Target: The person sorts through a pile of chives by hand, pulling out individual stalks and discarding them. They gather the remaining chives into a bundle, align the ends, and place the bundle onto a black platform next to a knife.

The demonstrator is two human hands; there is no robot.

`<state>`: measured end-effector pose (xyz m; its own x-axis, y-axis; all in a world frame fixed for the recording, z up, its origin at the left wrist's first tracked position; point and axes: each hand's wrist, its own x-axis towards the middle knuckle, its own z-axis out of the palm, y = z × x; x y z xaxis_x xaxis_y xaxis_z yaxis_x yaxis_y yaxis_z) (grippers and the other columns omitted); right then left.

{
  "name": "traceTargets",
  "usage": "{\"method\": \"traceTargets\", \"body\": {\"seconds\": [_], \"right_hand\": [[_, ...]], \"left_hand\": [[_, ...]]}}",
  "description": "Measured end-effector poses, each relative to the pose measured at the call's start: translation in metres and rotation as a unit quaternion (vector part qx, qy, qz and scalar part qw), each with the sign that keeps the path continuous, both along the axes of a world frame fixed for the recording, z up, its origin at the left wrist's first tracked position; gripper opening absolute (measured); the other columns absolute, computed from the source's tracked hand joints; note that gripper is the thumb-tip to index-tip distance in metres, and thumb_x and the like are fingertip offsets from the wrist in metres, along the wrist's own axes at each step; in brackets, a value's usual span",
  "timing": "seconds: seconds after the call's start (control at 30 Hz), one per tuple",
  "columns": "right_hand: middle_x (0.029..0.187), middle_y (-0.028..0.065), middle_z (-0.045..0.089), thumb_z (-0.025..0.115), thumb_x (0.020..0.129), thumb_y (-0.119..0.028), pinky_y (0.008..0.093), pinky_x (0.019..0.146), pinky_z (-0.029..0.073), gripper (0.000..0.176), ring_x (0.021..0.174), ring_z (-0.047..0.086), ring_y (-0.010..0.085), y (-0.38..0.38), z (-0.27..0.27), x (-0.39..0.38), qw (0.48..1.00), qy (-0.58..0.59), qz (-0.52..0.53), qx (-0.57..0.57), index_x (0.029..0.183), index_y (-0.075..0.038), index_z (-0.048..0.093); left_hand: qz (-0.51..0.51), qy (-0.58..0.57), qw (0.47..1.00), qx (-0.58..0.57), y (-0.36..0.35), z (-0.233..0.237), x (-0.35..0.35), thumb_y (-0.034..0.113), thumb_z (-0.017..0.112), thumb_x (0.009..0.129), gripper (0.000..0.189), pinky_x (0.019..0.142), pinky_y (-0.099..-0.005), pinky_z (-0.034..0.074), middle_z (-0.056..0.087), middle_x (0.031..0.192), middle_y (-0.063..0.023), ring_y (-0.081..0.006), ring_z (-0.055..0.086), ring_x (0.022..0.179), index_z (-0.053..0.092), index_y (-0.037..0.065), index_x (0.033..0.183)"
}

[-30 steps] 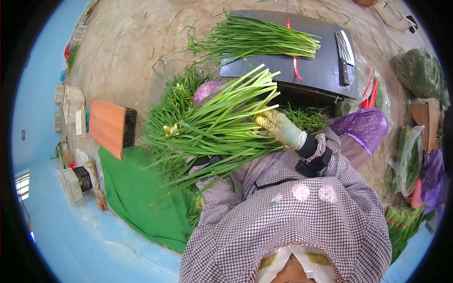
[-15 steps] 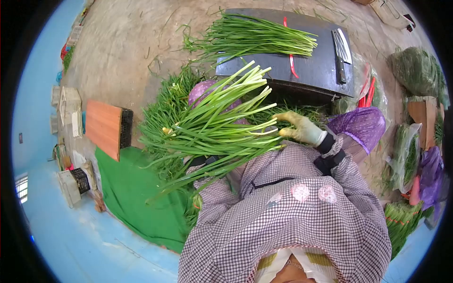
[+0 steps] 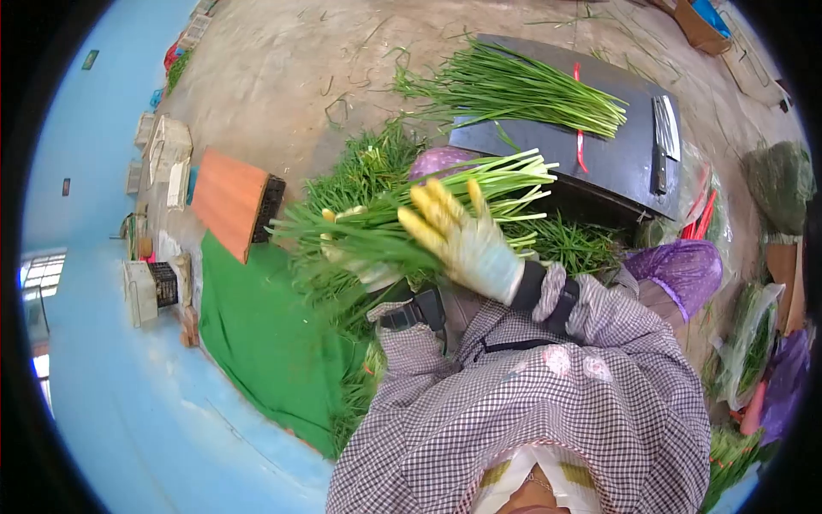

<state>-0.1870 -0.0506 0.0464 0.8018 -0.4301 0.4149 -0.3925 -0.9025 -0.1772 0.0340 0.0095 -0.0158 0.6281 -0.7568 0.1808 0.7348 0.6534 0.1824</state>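
Note:
My left hand, in a pale glove with yellow fingertips, is wrapped round the middle of a loose bunch of green stalks, partly hidden by the leaves. Over the same bunch, my right hand has its gloved fingers spread, slightly blurred. White stalk ends point to the upper right. Another green bunch lies on a dark board, across a red strip. A knife rests at the board's right end.
Loose greens are heaped left of the board. A green cloth and an orange panel are at the left. Purple-covered knees flank the work. Bagged greens and red strips are at the right.
My right hand has moved left from the stalk ends to over the leaves, its fingers now spread. My left hand now shows through the leaves. The view has shifted.

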Motion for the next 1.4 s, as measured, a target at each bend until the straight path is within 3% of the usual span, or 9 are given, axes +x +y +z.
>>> {"method": "traceTargets", "body": {"seconds": [0.2, 0.4, 0.53, 0.7, 0.8, 0.9, 1.1, 1.2, 1.4], "right_hand": [[0.129, 0.0196, 0.06, 0.082, 0.075, -0.038, 0.0465, 0.101, 0.046, 0.102, 0.119, 0.06, 0.0337, -0.061, 0.017, 0.041, 0.974, 0.094, 0.142, 0.152, 0.152, 0.003, 0.03], [0.108, 0.0194, 0.069, 0.073, 0.081, -0.026, 0.0465, 0.083, 0.055, 0.064, 0.099, 0.068, 0.0377, -0.089, 0.008, 0.047, 0.919, -0.006, 0.27, 0.288, 0.137, -0.006, 0.05], [0.119, 0.0163, 0.067, 0.076, 0.079, -0.028, 0.0475, 0.089, 0.053, 0.06, 0.108, 0.067, 0.0358, -0.07, 0.018, 0.065, 0.948, 0.155, 0.16, 0.229, 0.131, -0.006, 0.055], [0.146, 0.0204, 0.051, 0.082, 0.079, -0.037, 0.046, 0.113, 0.037, 0.087, 0.133, 0.051, 0.0349, -0.087, 0.066, -0.016, 0.956, -0.128, 0.145, 0.219, 0.15, -0.007, 0.043], [0.111, 0.0106, 0.069, 0.063, 0.099, -0.02, 0.0307, 0.084, 0.054, 0.025, 0.093, 0.065, 0.0181, -0.1, 0.027, -0.103, 0.876, -0.306, 0.016, 0.373, 0.114, 0.0, 0.069], [0.083, 0.0045, 0.071, 0.055, 0.105, -0.025, 0.0255, 0.074, 0.052, 0.032, 0.074, 0.062, 0.0117, -0.093, -0.045, -0.169, 0.763, -0.336, -0.141, 0.534, 0.096, 0.0, 0.073], [0.127, 0.0148, 0.064, 0.069, 0.094, -0.034, 0.039, 0.102, 0.047, 0.045, 0.119, 0.06, 0.0272, -0.062, -0.088, -0.164, 0.862, -0.161, 0.004, 0.48, 0.129, -0.006, 0.065], [0.12, 0.0137, 0.067, 0.074, 0.085, -0.045, 0.0434, 0.1, 0.047, 0.054, 0.114, 0.062, 0.0325, -0.068, -0.054, -0.139, 0.952, 0.048, -0.018, 0.303, 0.124, -0.009, 0.066], [0.102, 0.0137, 0.069, 0.077, 0.081, -0.048, 0.0419, 0.083, 0.054, 0.046, 0.097, 0.068, 0.0322, -0.072, -0.049, -0.128, 0.929, 0.009, -0.009, 0.37, 0.101, -0.007, 0.068]], "left_hand": [[0.073, -0.141, 0.984, 0.083, -0.008, 0.045, -0.021, 0.065, 0.045, 0.098, 0.081, 0.108, -0.0528, 0.044, 0.043, 0.152, -0.0189, -0.0351, 0.05, 0.132, 0.036, 0.007, 0.153], [0.075, -0.385, 0.893, 0.223, 0.0, 0.049, -0.03, 0.085, 0.051, 0.08, 0.114, 0.119, -0.0552, 0.029, 0.032, 0.158, -0.0238, -0.0391, 0.037, 0.142, 0.026, 0.006, 0.158], [0.099, -0.328, 0.902, 0.262, -0.024, 0.082, -0.056, 0.052, 0.058, 0.098, 0.08, 0.115, -0.0489, 0.037, 0.053, 0.142, -0.0204, -0.0331, 0.052, 0.131, 0.028, 0.009, 0.158], [0.035, -0.113, 0.989, 0.089, -0.027, 0.048, -0.01, 0.022, 0.055, 0.097, 0.026, 0.093, -0.0368, 0.05, 0.054, 0.075, 0.0053, -0.0158, 0.06, 0.091, 0.066, 0.013, 0.119], [0.012, -0.06, 0.997, 0.052, -0.004, 0.02, 0.018, 0.022, 0.053, 0.097, 0.016, 0.095, -0.0354, 0.049, 0.055, 0.07, 0.0073, -0.0155, 0.06, 0.089, 0.067, 0.014, 0.097], [0.054, -0.04, 0.993, 0.098, 0.008, -0.022, 0.034, 0.022, 0.053, 0.097, 0.017, 0.098, -0.0366, 0.047, 0.063, 0.071, 0.0074, -0.0159, 0.06, 0.095, 0.067, 0.013, 0.098], [0.07, -0.002, 0.988, 0.135, 0.002, -0.032, 0.011, 0.023, 0.06, 0.091, 0.039, 0.101, -0.0426, 0.05, 0.069, 0.083, 0.0009, -0.0215, 0.062, 0.093, 0.064, 0.012, 0.128], [0.022, -0.013, 0.994, 0.106, 0.004, -0.05, 0.028, 0.021, 0.059, 0.091, 0.037, 0.099, -0.0446, 0.051, 0.069, 0.084, 0.0006, -0.0223, 0.06, 0.101, 0.065, 0.013, 0.126], [-0.008, -0.023, 0.995, 0.097, 0.006, -0.057, 0.044, 0.018, 0.053, 0.095, 0.031, 0.096, -0.045, 0.054, 0.07, 0.083, -0.0012, -0.0233, 0.064, 0.097, 0.068, 0.01, 0.12]]}}
